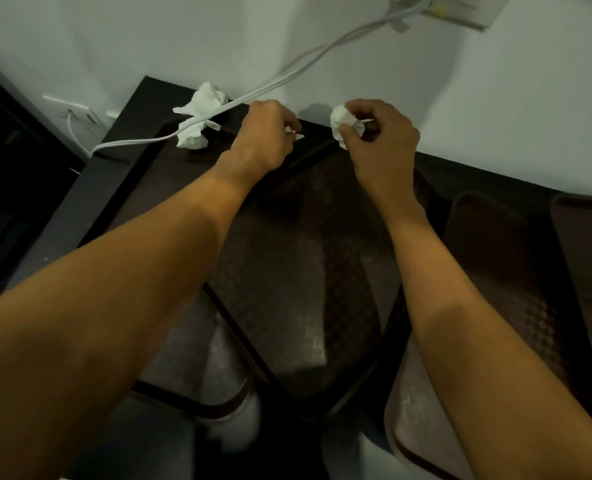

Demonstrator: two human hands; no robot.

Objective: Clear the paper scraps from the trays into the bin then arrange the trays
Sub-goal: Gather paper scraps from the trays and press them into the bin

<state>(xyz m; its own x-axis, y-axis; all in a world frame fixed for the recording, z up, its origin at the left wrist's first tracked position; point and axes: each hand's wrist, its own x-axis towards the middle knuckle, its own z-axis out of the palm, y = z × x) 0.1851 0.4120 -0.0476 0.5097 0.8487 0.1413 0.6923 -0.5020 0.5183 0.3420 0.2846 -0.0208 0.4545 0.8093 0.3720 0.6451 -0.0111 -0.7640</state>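
One dark table (114, 161) fills the head view, pushed against a white wall (495, 98); light is dim, floor at far left nearly black.

Four brown trays w/ a woven pattern lie on it. The left tray (183, 362) sits mostly under the left forearm. The middle tray (305, 254) lies skewed, its near-left rim over the left one. The right tray (488, 237) is just beside it, and the far-right tray (585, 237) is cut by the frame edge.

Paper: the right hand (381, 133) pinches a crumpled white paper ball (343, 124) btwn thumb and curled fingers, above the middle tray's far end. The left hand (265, 133) is curled round a small scrap (292, 131), only its tip showing at the fingertips. A bigger crumpled wad (201, 112) lies at the table's far-left corner, near the wall.

White cables (287, 77) run from a wall outlet (460, 8) at top right, down across that wad and off the table's left side, near a lower socket (76, 112). They lie over the wad, pinning part of it.
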